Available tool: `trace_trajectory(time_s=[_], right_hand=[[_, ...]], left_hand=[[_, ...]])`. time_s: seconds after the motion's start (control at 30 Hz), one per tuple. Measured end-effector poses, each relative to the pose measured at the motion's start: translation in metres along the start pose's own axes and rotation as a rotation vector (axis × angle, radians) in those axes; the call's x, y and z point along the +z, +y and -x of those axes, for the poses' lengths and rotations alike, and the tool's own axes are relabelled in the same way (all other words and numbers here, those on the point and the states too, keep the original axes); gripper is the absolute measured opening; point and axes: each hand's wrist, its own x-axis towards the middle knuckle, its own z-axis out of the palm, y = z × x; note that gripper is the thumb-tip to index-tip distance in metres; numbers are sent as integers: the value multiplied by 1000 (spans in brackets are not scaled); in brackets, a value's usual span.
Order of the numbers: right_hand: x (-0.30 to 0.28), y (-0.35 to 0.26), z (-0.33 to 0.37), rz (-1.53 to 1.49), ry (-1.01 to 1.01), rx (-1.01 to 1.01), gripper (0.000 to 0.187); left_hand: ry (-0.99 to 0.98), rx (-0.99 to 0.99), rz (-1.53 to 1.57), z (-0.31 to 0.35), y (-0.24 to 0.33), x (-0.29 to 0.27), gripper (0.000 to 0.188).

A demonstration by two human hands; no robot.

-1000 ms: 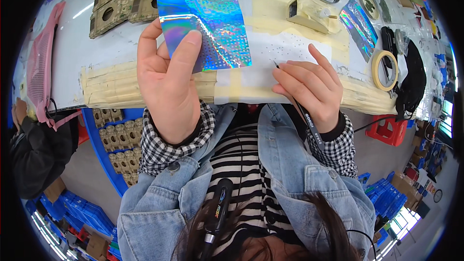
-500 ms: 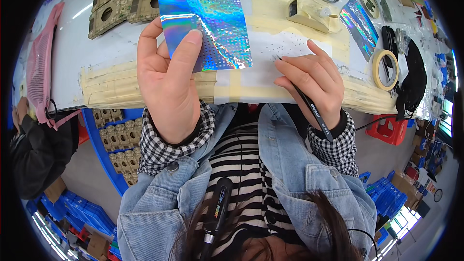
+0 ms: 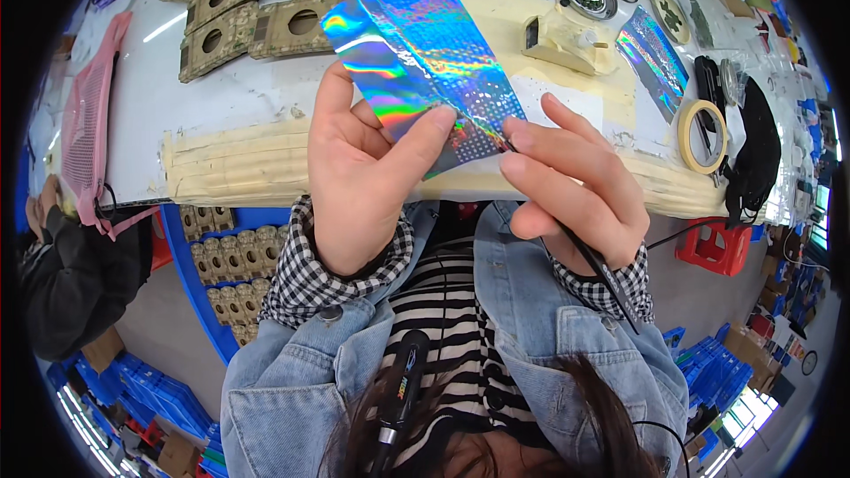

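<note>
A shiny holographic sheet (image 3: 403, 13) with rows of tiny squares is pinched in my left hand (image 3: 363, 177), thumb on top and fingers beneath. It tilts above the table's front edge. My right hand (image 3: 589, 177) is closed around slim black tweezers (image 3: 609, 279), their rear end slanting down toward my sleeve. The tweezers' tips meet the sheet's lower right corner, partly hidden by my fingertips; whether they grip a tiny square cannot be made out. Behind my right hand lies a white paper (image 3: 571, 106), partly covered.
Camouflage model parts (image 3: 270, 31) with round holes lie at far left. At right are a pale yellow block (image 3: 567, 46), another holographic sheet (image 3: 645, 46), a tape roll (image 3: 687, 143) and a round dish (image 3: 611, 7) with green bits. A pink mesh bag (image 3: 88, 128) hangs left, near another person's sleeve (image 3: 93, 270).
My left hand has brought the sheet right and closer to me, turning it. My right hand has gone from above the speckled white paper to the sheet's corner, with the tweezers still held.
</note>
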Motion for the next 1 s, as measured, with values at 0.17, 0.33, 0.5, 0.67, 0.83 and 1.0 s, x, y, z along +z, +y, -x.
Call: trace_trajectory(time_s=[0.17, 0.33, 0.5, 0.67, 0.83, 1.0], right_hand=[[4, -1, -2, -29, -39, 23, 36], [4, -2, 1, -19, -48, 38, 35], [6, -1, 0, -27, -30, 49, 34], [6, -2, -1, -38, -20, 48, 33], [-1, -1, 0, -57, 0, 82, 37], [3, 3, -1, -74, 166, 32, 35]], left_hand=[[-8, -45, -4, 3, 2, 1, 50], [-50, 13, -27, 3, -3, 0, 50], [-51, 36, -19, 2, -3, 2, 50], [-41, 40, -46, 3, -2, 1, 50], [-34, 24, -43, -1, -4, 4, 51], [-43, 62, -145, 0, -3, 1, 48]])
